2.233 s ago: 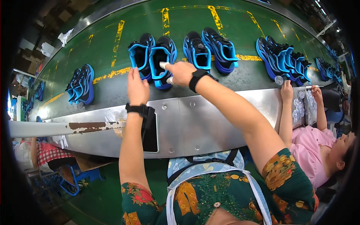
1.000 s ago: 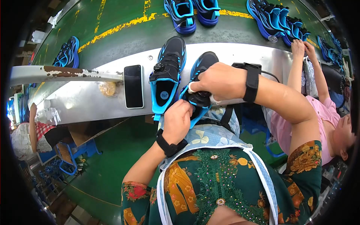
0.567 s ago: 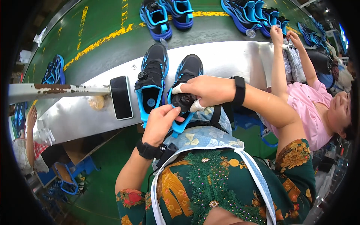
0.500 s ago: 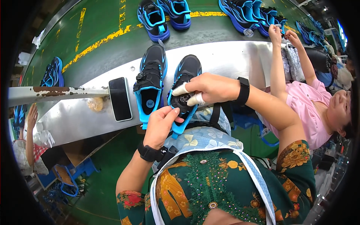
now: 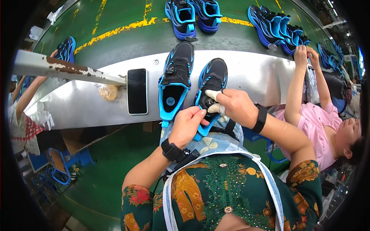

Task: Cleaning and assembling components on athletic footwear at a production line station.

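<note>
Green conveyor belt (image 5: pixel 127 15) w/ yellow line runs across the top; below it a shiny metal counter (image 5: pixel 77 104) w/ a rusty white bar (image 5: pixel 65 67) coming in from the left. Floor under the counter is green too.

On the counter: 1 black phone (image 5: pixel 137 91) lying flat, face up, 1 brownish lump (image 5: pixel 108 92) just left of it, and 2 black-and-blue sneakers side by side, toes away from the person. Left sneaker (image 5: pixel 175 79) sits untouched. Right sneaker (image 5: pixel 210 92) hangs its heel over the counter edge; left hand (image 5: pixel 187 125) pinches the heel/collar area, right hand (image 5: pixel 233 107), w/ taped fingertips, is closed on the lace dial at the tongue. Both hands clamped on that one shoe, close together.

Vs 0.5 s ago: hands and shoes in much the same spots, left hand a bit higher on the heel.

On the belt: 1 pair of blue sneakers (image 5: pixel 196 15) top centre, a bunch more top right (image 5: pixel 277 29), exact no. can't tell. Another person in pink (image 5: pixel 320 127) at right, arms up on the counter; a 3rd person's arm at far left.
</note>
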`<state>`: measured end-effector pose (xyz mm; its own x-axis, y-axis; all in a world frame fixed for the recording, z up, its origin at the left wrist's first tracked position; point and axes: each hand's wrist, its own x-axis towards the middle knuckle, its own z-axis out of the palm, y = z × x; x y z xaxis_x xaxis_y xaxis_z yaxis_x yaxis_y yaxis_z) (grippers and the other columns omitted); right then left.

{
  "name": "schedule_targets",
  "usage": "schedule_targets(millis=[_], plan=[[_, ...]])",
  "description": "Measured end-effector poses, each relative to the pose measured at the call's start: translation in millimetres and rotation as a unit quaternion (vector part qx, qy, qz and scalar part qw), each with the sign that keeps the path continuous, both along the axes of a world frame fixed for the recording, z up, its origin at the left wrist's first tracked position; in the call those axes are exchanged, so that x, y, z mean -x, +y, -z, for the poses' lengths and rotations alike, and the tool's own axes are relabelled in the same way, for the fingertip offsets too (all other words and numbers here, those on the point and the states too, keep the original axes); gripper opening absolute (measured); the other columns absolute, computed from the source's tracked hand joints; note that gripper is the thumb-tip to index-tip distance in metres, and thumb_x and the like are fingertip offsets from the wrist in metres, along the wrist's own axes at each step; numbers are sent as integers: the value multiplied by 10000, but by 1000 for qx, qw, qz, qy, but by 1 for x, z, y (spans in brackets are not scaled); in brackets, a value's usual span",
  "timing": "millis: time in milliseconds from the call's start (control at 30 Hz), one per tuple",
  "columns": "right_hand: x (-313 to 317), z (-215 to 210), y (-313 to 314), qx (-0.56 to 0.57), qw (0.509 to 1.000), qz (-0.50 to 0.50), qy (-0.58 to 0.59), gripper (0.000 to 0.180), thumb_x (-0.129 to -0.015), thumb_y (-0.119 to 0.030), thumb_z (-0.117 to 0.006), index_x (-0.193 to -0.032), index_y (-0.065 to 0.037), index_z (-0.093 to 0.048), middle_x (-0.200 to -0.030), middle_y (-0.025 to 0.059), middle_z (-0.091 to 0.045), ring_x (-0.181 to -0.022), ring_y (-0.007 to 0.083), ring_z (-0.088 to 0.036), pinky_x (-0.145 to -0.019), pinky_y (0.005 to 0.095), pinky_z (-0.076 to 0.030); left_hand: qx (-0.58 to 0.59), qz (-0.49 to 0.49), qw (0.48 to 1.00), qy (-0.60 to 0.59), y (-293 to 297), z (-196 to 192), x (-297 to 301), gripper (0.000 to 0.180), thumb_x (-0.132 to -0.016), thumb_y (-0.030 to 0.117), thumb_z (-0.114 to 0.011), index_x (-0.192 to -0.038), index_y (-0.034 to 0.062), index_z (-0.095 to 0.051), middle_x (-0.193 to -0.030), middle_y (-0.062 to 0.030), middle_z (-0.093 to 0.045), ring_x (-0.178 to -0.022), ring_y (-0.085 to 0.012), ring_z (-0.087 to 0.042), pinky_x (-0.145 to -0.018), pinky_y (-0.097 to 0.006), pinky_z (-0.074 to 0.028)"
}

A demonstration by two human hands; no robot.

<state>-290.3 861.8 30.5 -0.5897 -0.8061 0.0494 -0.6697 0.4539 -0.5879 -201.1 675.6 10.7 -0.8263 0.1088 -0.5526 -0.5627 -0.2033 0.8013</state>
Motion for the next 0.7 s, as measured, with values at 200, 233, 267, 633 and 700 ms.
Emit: schedule_targets(millis=[200, 233, 267, 633, 700], plan=[[37, -37, -10, -135, 989, -56, -33, 380, -784, -364, -747, -1010, -62, -697, -776, 162, -641, -753, 343, -647, -637, 428, -495, 101, 111, 988, 30, -13, -17, -3, 234, -983, 198, -533, -1019, 13, -671, -769, -21, -684, -573, -37, -491, -539, -205, -416], [51, -46, -17, -69, 994, -82, -38, 322, -783, -336, -753, -995, -95, -720, -717, 161, -609, -713, 354, -621, -648, 427, -493, 143, 109, 977, 116, -19, -28, -8, 243, -986, 160, -510, -1059, -17, -660, -832, -58, -689, -634, -93, -564, -630, -252, -483], [69, -49, -27, -44, 996, -71, -33, 384, -780, -295, -753, -1115, -128, -666, -748, 158, -619, -737, 354, -627, -672, 437, -498, 211, 42, 959, 187, -24, -33, -13, 223, -977, 125, -505, -1052, -21, -656, -869, -76, -676, -694, -124, -587, -673, -263, -488], [87, -19, -85, -85, 964, -250, -9, 370, -779, -45, -631, -1136, -130, -580, -903, 144, -569, -827, 350, -640, -708, 436, -515, 329, -94, 936, 80, -84, 26, 29, 189, -863, 91, -629, -1009, -28, -623, -778, -120, -626, -701, -235, -613, -633, -366, -481], [83, -18, -82, -100, 966, -238, -16, 382, -768, -42, -638, -1134, -131, -578, -883, 149, -586, -825, 344, -645, -703, 438, -512, 198, -116, 973, 13, -71, 10, 23, 152, -912, 104, -607, -1022, 3, -641, -822, -19, -629, -672, -57, -543, -560, -218, -438]])
